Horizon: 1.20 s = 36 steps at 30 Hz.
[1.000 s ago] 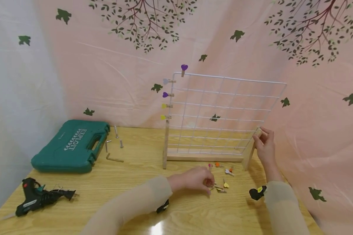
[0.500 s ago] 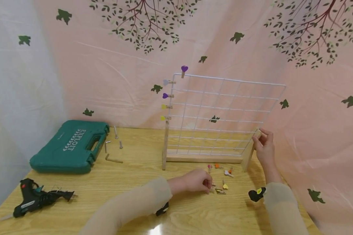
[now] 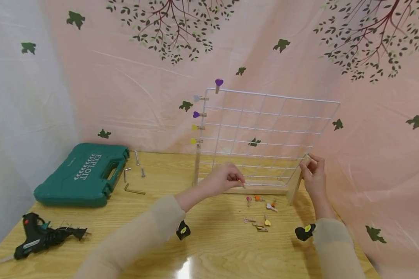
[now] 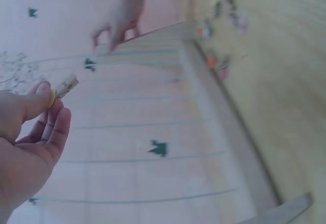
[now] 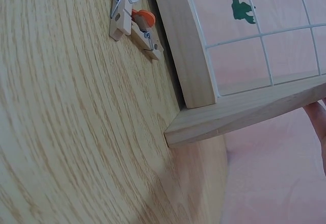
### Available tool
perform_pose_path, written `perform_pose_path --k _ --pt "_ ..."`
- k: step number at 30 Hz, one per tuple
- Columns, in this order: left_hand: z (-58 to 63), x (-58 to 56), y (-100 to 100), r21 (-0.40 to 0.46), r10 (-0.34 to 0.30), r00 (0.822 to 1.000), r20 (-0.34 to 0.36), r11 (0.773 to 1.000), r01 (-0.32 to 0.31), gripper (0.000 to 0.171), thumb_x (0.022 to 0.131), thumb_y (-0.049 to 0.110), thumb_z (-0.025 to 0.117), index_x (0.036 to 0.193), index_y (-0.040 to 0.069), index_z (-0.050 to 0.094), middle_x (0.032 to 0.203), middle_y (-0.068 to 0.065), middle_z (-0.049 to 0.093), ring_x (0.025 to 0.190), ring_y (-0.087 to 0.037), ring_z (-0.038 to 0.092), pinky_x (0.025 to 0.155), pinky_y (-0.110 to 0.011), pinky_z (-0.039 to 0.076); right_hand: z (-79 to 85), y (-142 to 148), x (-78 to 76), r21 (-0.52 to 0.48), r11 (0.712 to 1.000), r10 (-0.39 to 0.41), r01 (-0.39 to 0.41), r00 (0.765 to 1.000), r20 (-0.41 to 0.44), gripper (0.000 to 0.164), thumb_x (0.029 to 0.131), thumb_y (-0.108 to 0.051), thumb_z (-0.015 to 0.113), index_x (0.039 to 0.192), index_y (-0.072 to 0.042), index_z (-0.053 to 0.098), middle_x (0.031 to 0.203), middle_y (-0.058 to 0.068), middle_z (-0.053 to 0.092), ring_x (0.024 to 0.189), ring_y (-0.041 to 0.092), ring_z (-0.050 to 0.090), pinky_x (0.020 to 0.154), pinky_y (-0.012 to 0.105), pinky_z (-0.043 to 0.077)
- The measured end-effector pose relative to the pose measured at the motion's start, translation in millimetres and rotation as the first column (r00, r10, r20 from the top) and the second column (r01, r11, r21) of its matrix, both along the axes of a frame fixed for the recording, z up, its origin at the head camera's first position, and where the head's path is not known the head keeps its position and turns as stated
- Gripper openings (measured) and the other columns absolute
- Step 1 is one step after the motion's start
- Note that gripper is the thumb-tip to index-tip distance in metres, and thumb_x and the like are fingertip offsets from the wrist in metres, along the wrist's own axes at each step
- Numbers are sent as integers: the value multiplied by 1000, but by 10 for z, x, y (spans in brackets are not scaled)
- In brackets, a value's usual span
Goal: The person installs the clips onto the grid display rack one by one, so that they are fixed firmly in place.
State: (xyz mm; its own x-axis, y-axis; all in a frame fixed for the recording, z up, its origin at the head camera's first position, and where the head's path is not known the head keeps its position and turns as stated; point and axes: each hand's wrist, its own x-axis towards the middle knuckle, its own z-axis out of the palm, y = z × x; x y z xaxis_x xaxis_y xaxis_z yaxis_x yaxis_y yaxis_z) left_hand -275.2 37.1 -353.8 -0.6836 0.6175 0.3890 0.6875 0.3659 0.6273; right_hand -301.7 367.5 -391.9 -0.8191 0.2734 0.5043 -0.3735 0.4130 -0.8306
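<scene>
My left hand [image 3: 227,180] is raised in front of the lower part of a white wire grid [image 3: 265,95] set in a wooden stand [image 3: 262,191]. Between thumb and fingers it pinches a small wooden clothespin [image 4: 66,87] by its yellow end, the jaws pointing away. My right hand [image 3: 314,176] holds the top of the stand's right side post [image 3: 296,182]. Several heart clothespins are clipped to the grid: a purple clothespin [image 3: 219,82] on the top wire, and pale, purple and yellow ones down the left edge. Loose clothespins [image 3: 271,207] lie before the stand.
At the left are a green tool case [image 3: 80,174] and a black glue gun [image 3: 38,236]. Bolts [image 3: 137,158] and hex keys [image 3: 135,190] lie beside the case. A pink printed cloth [image 3: 143,97] hangs behind the table.
My left hand has picked a clothespin from the loose pile, then risen and moved slightly left towards the grid. My right hand stays on the post.
</scene>
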Motion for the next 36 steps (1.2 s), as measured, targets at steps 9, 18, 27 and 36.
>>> perform_pose_path --k 9,18,27,36 --pt "1093 -132 -238 144 115 971 -211 986 -85 12 80 14 64 92 11 68 86 3 63 73 -5 55 64 -16 46 -138 108 -126 -28 1000 1 -1 1000 1 46 87 -7 54 129 -12 34 103 -6 53 85 -1 55 59 11 48" --pt "1916 -250 -357 175 191 891 -411 976 -129 8 81 15 64 84 8 65 85 1 63 75 -4 54 68 -13 44 -149 117 -114 3 1000 10 -10 1000 -22 46 88 -9 54 129 -13 33 102 -7 53 86 -2 55 59 11 48" --pt "2299 -428 -278 141 316 892 -323 948 -285 13 79 17 67 88 9 66 91 1 67 77 -5 59 72 -14 46 -138 133 -126 -21 1000 -2 2 1000 1 46 88 -5 53 129 -12 34 102 -9 53 85 -4 54 59 10 47" --pt "2332 -561 -261 136 364 881 -303 931 -338 14 76 15 69 86 6 64 85 -3 67 74 -8 61 69 -16 47 -25 9 -29 -38 999 16 -16 1000 1 44 88 -4 53 128 -7 34 101 -3 53 84 0 55 58 12 47"
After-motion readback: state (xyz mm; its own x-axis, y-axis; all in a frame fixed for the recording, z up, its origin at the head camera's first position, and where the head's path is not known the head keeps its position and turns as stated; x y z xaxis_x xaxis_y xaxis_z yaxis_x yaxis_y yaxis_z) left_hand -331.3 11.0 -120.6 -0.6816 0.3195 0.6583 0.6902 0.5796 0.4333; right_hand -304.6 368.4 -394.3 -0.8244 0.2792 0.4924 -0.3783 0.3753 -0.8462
